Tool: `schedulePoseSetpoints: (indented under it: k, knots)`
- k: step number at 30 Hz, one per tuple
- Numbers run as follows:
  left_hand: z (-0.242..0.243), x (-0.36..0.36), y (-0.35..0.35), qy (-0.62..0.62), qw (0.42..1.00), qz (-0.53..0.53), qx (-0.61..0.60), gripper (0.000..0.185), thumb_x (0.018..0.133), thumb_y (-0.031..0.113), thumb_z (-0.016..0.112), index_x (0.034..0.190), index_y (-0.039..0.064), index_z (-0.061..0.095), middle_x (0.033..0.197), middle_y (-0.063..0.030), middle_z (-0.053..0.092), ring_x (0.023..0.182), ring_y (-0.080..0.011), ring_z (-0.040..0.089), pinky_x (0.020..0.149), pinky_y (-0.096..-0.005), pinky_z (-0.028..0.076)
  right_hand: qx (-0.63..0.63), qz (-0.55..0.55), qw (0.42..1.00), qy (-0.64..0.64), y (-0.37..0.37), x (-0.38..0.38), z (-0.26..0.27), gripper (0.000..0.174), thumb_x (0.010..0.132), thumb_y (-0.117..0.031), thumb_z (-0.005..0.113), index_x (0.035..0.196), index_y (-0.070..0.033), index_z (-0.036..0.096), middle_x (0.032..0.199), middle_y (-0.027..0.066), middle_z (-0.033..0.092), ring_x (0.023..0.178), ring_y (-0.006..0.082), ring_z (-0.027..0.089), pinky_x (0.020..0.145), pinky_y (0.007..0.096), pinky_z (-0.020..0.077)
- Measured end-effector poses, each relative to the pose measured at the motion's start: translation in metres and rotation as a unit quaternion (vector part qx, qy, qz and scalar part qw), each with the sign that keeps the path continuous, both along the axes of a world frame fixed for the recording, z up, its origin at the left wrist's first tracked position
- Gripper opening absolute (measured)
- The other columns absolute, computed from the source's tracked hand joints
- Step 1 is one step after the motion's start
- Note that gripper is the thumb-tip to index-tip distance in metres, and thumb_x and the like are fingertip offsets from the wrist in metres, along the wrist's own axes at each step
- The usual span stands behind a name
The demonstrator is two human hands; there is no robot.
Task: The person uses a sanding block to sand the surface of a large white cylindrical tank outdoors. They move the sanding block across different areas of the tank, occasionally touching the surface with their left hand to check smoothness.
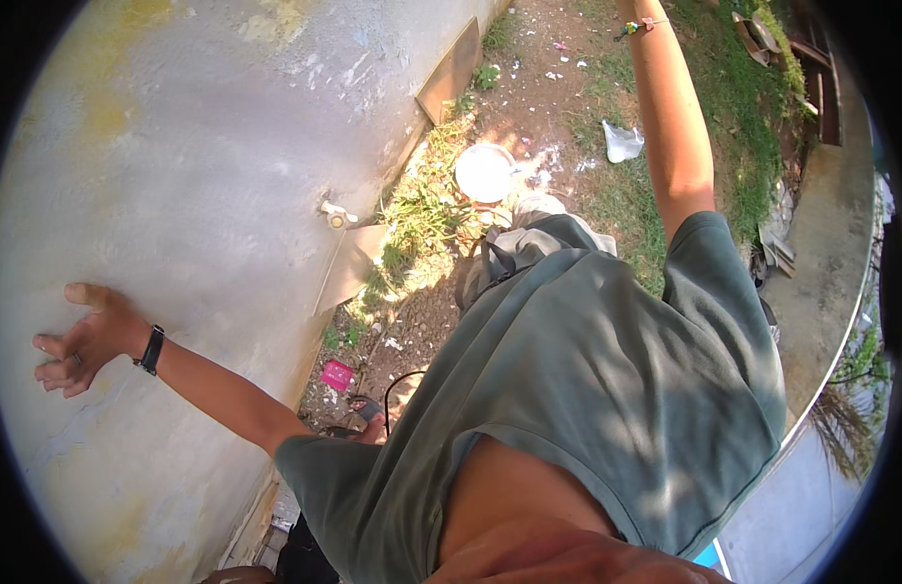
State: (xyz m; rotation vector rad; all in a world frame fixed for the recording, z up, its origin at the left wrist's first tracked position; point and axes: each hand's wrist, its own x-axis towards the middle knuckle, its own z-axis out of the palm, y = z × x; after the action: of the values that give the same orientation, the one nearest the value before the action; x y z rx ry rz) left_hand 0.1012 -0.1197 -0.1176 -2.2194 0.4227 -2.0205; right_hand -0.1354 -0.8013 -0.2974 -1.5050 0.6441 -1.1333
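Note:
My left hand, with a black-strapped watch at its wrist and a ring on one finger, is against or close beside the painted wall. Its fingers are spread and bent, and nothing shows in them. My right arm stretches up past the top edge of the view, a beaded bracelet at its wrist; the right hand is out of view. Below on the ground stands a round container with white content or a white top, brightly sunlit. A tap sticks out of the wall between my left hand and that container.
Flat panels lean at the foot of the wall. A white plastic bag lies on the grass. A pink item lies on the soil, near a sandalled foot. A concrete ledge curves along the right.

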Motion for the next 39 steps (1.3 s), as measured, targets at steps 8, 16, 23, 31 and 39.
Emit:
schedulePoseSetpoints:
  k: [8, 16, 23, 31, 39]
  knots:
    - [-0.003, -0.01, -0.004, -0.038, 0.998, 0.045, -0.003, 0.08, 0.091, 0.07, 0.05, 0.143, 0.01, 0.037, 0.148, -0.0134, 0.024, 0.141, -0.0465, 0.025, 0.108, -0.0714, 0.02, -0.083, -0.047, 0.988, 0.12, 0.017, 0.091, -0.007, 0.04, 0.093, -0.032, 0.061, 0.111, 0.004, 0.066, 0.103, 0.0217, 0.073, 0.091, 0.0343, 0.071, 0.08, 0.0431, 0.0548]
    - [0.003, -0.008, -0.07, 0.03, 0.972, -0.064, -0.226, 0.082, 0.097, 0.058, 0.05, 0.141, -0.007, 0.026, 0.154, -0.0245, 0.022, 0.147, -0.0454, 0.019, 0.116, -0.0603, 0.018, -0.063, 0.024, 0.99, 0.122, 0.031, 0.214, 0.005, 0.046, 0.098, -0.042, 0.051, 0.091, -0.001, 0.07, 0.084, 0.0212, 0.072, 0.082, 0.0433, 0.07, 0.074, 0.05, 0.0533]
    - [0.002, -0.012, -0.071, -0.023, 0.96, 0.022, -0.278, 0.077, 0.102, 0.049, 0.041, 0.144, -0.012, 0.018, 0.156, -0.0333, 0.018, 0.15, -0.0432, 0.016, 0.118, -0.0574, 0.019, -0.099, 0.035, 0.994, -0.014, 0.09, 0.233, -0.002, 0.034, 0.096, -0.028, 0.063, 0.074, -0.001, 0.062, 0.057, 0.0124, 0.058, 0.053, 0.0346, 0.057, 0.054, 0.0439, 0.046]
    - [0.0, -0.005, -0.07, -0.009, 0.944, -0.027, -0.329, 0.064, 0.101, 0.03, 0.041, 0.144, -0.01, 0.017, 0.153, -0.032, 0.022, 0.141, -0.0404, 0.03, 0.112, -0.0519, 0.035, 0.079, 0.146, 0.985, 0.054, 0.033, 0.205, -0.019, 0.024, 0.093, -0.024, 0.065, 0.091, 0.0, 0.065, 0.063, 0.0141, 0.064, 0.057, 0.024, 0.063, 0.06, 0.0421, 0.0477]
    - [0.001, -0.002, -0.062, -0.016, 0.939, -0.056, -0.338, 0.061, 0.102, 0.025, 0.042, 0.146, -0.007, 0.016, 0.155, -0.0271, 0.021, 0.144, -0.0371, 0.028, 0.116, -0.0495, 0.033, -0.127, -0.014, 0.988, -0.082, 0.08, 0.242, -0.036, 0.026, 0.097, -0.013, 0.062, 0.075, 0.001, 0.06, 0.063, 0.0138, 0.058, 0.052, 0.0333, 0.056, 0.05, 0.0409, 0.0437]
